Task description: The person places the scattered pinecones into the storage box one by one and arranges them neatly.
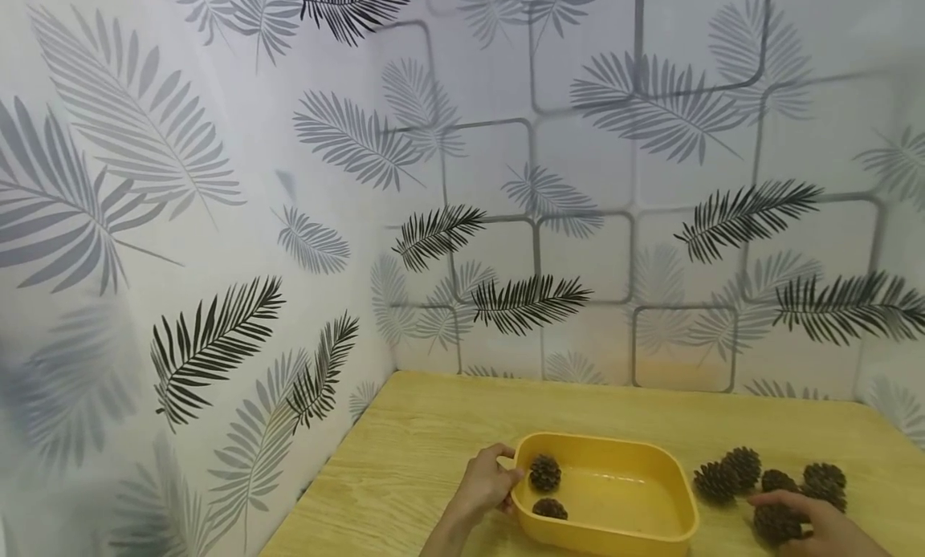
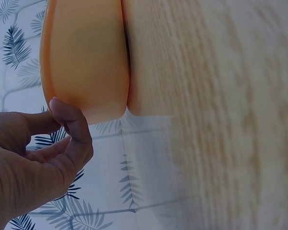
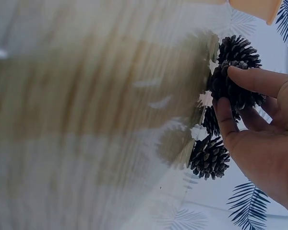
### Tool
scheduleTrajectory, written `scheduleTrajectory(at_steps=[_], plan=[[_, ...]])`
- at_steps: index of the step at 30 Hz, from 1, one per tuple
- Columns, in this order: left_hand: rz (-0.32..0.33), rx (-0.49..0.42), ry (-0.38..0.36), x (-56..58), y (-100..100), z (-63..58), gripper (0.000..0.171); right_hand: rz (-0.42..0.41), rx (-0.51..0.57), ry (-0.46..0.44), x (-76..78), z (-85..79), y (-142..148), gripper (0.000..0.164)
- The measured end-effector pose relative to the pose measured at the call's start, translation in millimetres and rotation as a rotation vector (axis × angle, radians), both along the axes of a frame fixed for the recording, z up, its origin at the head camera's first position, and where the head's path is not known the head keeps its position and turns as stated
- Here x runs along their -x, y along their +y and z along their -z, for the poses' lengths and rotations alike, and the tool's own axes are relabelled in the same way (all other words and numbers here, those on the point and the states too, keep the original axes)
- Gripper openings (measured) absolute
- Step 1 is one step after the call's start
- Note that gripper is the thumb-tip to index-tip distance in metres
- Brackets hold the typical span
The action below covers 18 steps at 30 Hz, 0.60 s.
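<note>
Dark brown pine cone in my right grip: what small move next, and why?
Probably lift the dark brown, scaly pine cone toward the yellow rectangular tub: your right grip holds it, your left grip holds the tub, and two cones lie inside.

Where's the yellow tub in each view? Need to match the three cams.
Head: yellow tub at the bottom, right of centre; left hand grips its left end.
Left wrist: tub upper left, cut off by the top edge.
Right wrist: only part of the tub, top edge toward the right, above the pine cones.
Shared landmark: leaf-print wall, in all three.
</note>
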<state>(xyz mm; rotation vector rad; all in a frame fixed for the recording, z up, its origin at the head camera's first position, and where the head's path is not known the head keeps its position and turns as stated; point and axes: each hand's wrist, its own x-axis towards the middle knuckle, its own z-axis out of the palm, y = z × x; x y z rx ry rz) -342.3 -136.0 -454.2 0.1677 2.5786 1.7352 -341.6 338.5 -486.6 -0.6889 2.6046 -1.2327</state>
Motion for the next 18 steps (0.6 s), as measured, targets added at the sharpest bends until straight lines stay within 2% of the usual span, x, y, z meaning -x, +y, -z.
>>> scheduleTrajectory(at_steps=[4,8,11,14,18], plan=[[0.000,-0.003,-0.001,0.2,0.0,-0.3,0.032,0.133,0.023,-0.095,-3.6,-3.6,-4.5,0.059],[-0.002,-0.008,0.004,-0.6,0.1,-1.9,0.033,0.249,-0.038,-0.070,-4.2,-8.3,-7.8,0.057],[-0.001,-0.009,0.008,-1.9,0.4,-3.1,0.033,0.281,-0.086,-0.005,-4.9,-11.3,-8.6,0.053],[-0.002,-0.006,0.004,-2.9,0.7,-3.5,0.032,0.273,-0.096,0.048,-6.8,-14.8,-8.2,0.053],[-0.002,-0.003,0.004,-4.3,0.8,-4.0,0.033,0.281,-0.087,0.067,-9.3,-18.3,-8.7,0.057]])
